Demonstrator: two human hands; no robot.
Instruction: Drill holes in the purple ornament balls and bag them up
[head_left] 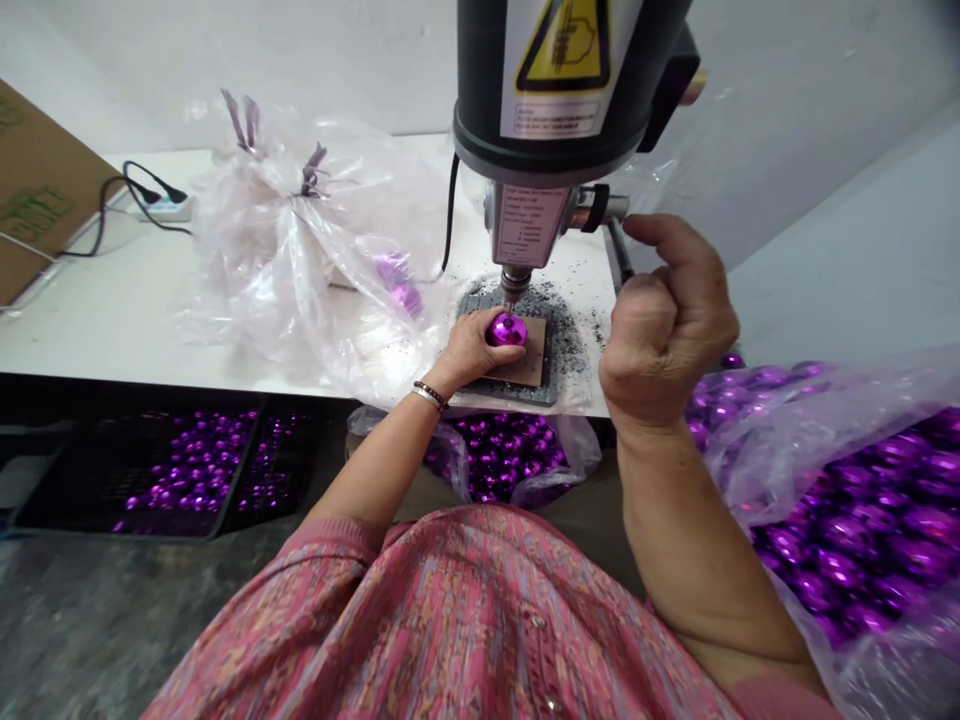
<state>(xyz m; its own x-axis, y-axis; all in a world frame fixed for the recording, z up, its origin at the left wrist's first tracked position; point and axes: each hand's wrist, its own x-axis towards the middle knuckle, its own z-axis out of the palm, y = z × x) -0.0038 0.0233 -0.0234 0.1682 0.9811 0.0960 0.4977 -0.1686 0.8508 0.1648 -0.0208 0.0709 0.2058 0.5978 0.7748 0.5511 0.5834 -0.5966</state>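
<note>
A shiny purple ball (pixel 506 329) is gripped between the thumb and fingers of my left hand (pixel 475 347). It rests over a brown square board (pixel 533 362) on the grey base plate (pixel 550 375) of a drill press (pixel 530 215). The drill's tip comes down onto the top of the ball; whether it has gone in I cannot tell. My right hand (pixel 667 330) is closed around the press's feed lever (pixel 621 250), at the right of the machine. Its grip hides the lever's lower end.
Dark shavings (pixel 574 340) lie around the base. A clear plastic bag (pixel 300 260) sits on the white table (pixel 90 330) at left. Purple balls fill a bag (pixel 862 530) at right, a bag (pixel 510 455) below the table edge, and a black crate (pixel 195 465). A power strip (pixel 169 207) stands behind.
</note>
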